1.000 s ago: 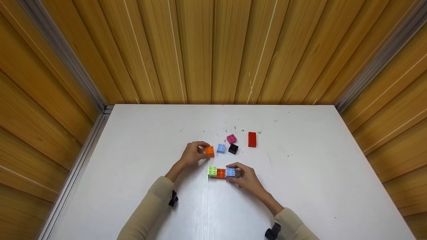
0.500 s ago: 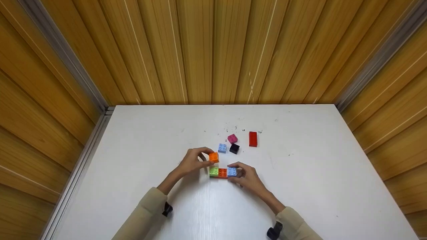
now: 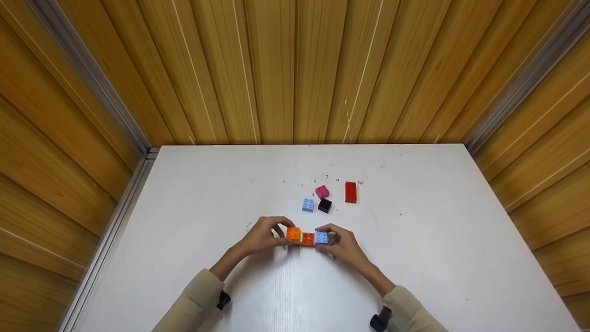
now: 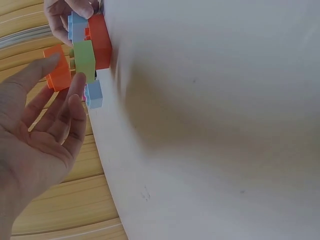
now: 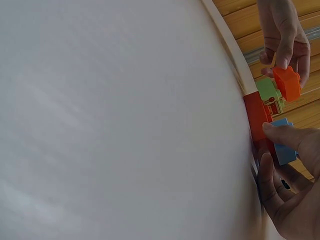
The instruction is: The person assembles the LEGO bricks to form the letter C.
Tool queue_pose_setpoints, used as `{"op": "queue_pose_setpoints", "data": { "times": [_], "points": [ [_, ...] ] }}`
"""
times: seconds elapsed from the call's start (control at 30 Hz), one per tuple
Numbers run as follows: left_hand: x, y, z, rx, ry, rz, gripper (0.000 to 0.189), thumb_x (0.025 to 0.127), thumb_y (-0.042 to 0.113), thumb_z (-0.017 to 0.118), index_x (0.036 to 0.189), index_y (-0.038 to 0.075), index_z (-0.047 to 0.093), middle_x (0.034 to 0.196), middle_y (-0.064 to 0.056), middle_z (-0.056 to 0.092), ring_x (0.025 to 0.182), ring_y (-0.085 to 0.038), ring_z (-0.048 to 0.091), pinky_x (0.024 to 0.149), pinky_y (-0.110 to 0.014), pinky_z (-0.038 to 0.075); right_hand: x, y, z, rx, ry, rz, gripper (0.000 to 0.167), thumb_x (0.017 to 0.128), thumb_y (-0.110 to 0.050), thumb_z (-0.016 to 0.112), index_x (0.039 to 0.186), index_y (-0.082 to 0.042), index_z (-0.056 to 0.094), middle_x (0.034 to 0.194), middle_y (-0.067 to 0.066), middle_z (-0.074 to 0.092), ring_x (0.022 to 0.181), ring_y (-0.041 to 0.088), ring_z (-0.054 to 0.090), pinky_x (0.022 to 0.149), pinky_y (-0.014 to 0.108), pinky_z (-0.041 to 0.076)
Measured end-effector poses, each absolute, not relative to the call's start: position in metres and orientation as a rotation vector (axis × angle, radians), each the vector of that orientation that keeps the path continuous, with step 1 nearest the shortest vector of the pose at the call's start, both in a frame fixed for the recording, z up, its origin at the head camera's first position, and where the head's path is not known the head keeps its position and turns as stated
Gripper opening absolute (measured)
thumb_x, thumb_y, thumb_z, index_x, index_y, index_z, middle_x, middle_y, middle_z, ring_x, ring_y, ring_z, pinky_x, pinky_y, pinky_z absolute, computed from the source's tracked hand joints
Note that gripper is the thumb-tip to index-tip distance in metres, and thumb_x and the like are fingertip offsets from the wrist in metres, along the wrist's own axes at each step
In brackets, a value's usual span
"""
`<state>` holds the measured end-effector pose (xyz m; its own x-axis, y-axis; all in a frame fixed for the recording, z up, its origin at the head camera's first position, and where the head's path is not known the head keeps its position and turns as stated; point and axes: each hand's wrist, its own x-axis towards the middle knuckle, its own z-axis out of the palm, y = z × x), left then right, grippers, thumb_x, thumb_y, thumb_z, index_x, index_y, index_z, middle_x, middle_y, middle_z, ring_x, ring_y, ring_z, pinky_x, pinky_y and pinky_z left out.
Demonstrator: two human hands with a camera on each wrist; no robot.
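Wood-patterned walls rise around a white tabletop, over whose near part a person's two beige sleeves reach in, a black device at each wrist. Both hands are occupied near the middle: the left hand pinches an orange block between thumb and fingers, while the right hand grips the right end of a joined row, thumb on one side and fingertips on the other. That row is built on a long red base, which seems to rest on the tabletop, with bare studs showing in its middle. Farther back, apart from the row, lies a loose long red brick. Of the small blocks, a green block sits on the base's left end and a light blue block on its right end. The orange block is just above the green one, slightly tilted in the left wrist view; whether they touch cannot be told. It looks like light, rigid, smooth plastic, hardly fragile but perhaps slippery, and is probably best held by opposite side faces, leaving studs and underside free. Beyond the row lie a loose blue block, a black block and a pink block; tiny dark specks dot the surface behind.
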<state>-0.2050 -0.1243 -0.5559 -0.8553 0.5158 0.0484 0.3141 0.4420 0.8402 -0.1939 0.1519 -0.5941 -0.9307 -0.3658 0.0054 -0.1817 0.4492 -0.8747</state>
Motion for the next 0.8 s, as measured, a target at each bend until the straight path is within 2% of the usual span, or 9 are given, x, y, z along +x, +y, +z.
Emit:
{"op": "queue_pose_setpoints", "data": {
  "times": [0.4,0.6,0.8],
  "points": [
    [-0.205,-0.123,-0.561,0.738,2.512,1.395,0.032,0.087,0.005,0.078,0.119,0.004,0.072,0.12,-0.012,0.074,0.085,-0.02,0.069,0.07,-0.019,0.051,-0.196,0.151,-0.595,-0.526,2.514,-1.507,0.04,0.086,-0.013,0.082,0.124,-0.01,0.069,0.114,0.011,0.072,0.071,0.006,0.054,0.059,0.016,0.046],
    [-0.21,-0.121,-0.562,0.709,2.553,1.331,0.032,0.087,0.007,0.079,0.119,0.006,0.074,0.118,-0.012,0.076,0.085,-0.019,0.07,0.075,-0.022,0.055,-0.197,0.152,-0.596,-0.526,2.517,-1.495,0.039,0.086,-0.014,0.082,0.123,-0.013,0.07,0.112,0.011,0.071,0.073,0.008,0.053,0.059,0.017,0.046],
    [-0.214,-0.118,-0.557,0.664,2.61,1.214,0.032,0.084,0.015,0.084,0.116,0.012,0.078,0.111,-0.006,0.078,0.079,-0.011,0.067,0.068,-0.019,0.05,-0.197,0.152,-0.597,-0.492,2.521,-1.477,0.039,0.086,-0.015,0.083,0.123,-0.015,0.07,0.114,0.01,0.07,0.075,0.011,0.053,0.059,0.017,0.046]
  ]
}}
